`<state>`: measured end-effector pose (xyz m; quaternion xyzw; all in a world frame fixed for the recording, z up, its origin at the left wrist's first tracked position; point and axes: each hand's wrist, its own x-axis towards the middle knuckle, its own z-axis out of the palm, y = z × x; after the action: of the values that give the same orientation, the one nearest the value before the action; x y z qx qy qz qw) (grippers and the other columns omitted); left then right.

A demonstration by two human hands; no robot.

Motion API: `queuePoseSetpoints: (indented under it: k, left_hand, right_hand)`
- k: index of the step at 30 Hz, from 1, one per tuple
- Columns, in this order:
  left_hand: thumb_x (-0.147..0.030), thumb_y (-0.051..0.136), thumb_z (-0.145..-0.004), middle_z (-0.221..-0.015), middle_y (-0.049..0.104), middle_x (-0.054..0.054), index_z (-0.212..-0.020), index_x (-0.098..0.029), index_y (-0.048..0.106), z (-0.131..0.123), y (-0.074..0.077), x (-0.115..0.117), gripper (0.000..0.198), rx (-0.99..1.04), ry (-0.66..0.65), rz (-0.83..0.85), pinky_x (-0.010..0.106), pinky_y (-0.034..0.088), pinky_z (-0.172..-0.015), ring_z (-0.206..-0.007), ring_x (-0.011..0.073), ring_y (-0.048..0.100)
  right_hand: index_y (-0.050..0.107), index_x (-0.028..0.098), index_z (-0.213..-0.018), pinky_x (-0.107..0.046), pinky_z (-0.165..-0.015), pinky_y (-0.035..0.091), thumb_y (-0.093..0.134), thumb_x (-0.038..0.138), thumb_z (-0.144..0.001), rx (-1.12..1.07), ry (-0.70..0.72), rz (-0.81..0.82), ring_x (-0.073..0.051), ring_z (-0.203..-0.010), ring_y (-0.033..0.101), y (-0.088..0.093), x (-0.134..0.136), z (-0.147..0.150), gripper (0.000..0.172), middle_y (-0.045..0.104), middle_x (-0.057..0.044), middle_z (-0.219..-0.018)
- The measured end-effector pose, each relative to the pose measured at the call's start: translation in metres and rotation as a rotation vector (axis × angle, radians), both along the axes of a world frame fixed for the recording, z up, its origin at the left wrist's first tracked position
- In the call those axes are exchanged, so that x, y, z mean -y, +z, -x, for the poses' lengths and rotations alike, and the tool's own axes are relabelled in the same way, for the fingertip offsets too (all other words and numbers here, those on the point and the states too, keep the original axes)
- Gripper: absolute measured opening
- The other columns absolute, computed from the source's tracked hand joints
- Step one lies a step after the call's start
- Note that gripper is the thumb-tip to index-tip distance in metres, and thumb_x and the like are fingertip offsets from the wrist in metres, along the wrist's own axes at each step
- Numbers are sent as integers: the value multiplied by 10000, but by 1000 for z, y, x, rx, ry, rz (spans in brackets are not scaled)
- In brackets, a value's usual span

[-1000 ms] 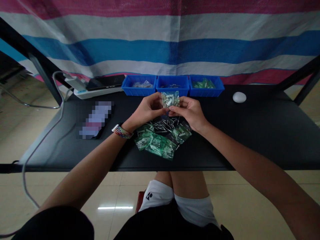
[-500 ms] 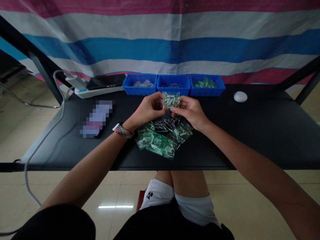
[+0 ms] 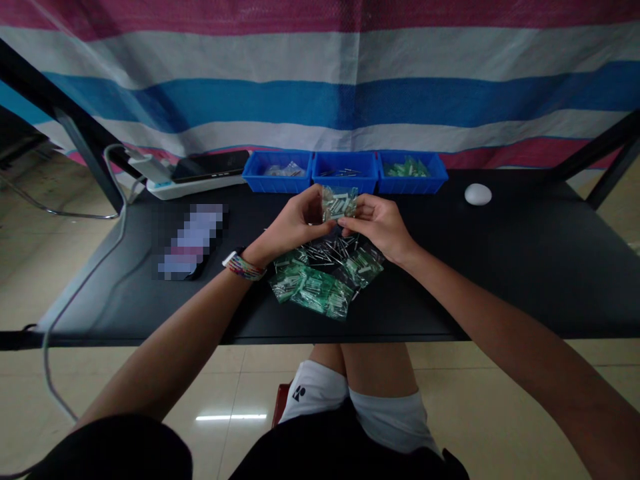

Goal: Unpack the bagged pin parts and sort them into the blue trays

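Note:
Between my two hands a small clear plastic bag (image 3: 340, 203) of pale plugs is held up above the table. My left hand (image 3: 299, 219) pinches its left edge, and a woven band circles that wrist. The fingers of my right hand (image 3: 383, 227) close on the bag's right edge. Under the hands lies a loose pile of metal screws (image 3: 327, 251). Nearer the table's front edge, several green-tinted bags (image 3: 315, 288) of plugs overlap. Another such bag (image 3: 363, 266) rests to the right of the screws.
Behind my hands stand three blue bins: the left bin (image 3: 253, 180) has clear bags, the middle bin (image 3: 345, 183) screws, the right bin (image 3: 414, 185) green bags. A phone (image 3: 193, 241), a power strip (image 3: 200, 187) with a dark device on it, and a white mouse (image 3: 478, 195) flank them.
Both hands keep hold of the bag in nearly the same place. The bag's contents look slightly shifted, and the whole view has moved a little.

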<state>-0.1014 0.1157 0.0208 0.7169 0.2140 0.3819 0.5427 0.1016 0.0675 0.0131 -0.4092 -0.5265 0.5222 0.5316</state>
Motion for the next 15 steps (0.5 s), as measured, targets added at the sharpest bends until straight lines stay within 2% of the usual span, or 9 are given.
queuePoseSetpoints:
  k: [6,10,15]
  left_hand:
    - [-291,957,-750,-905,706,28,-1006,-175,617,2,-2,-2,440,-12,25,5,295,588,-795,-825,181,721]
    - [-287,918,-791,-909,706,26,-1020,-175,611,1,-2,-1,400,-10,10,40,283,579,-774,-816,169,718]
    - [-250,911,-775,-914,711,26,-1013,-174,608,0,-3,1,392,-25,11,51,274,571,-771,-826,166,716]
  right_hand:
    - [678,223,-913,-433,-780,678,971,400,-657,16,36,-7,-207,-747,733,-2,0,1,428,767,-24,-888]
    - [690,209,-898,-432,-770,667,954,360,-658,29,31,-12,-206,-736,730,-2,0,0,388,768,-26,-856]
    - [709,195,-889,-424,-756,655,954,346,-647,38,22,14,-203,-718,728,-3,-2,-2,377,768,-30,-826]
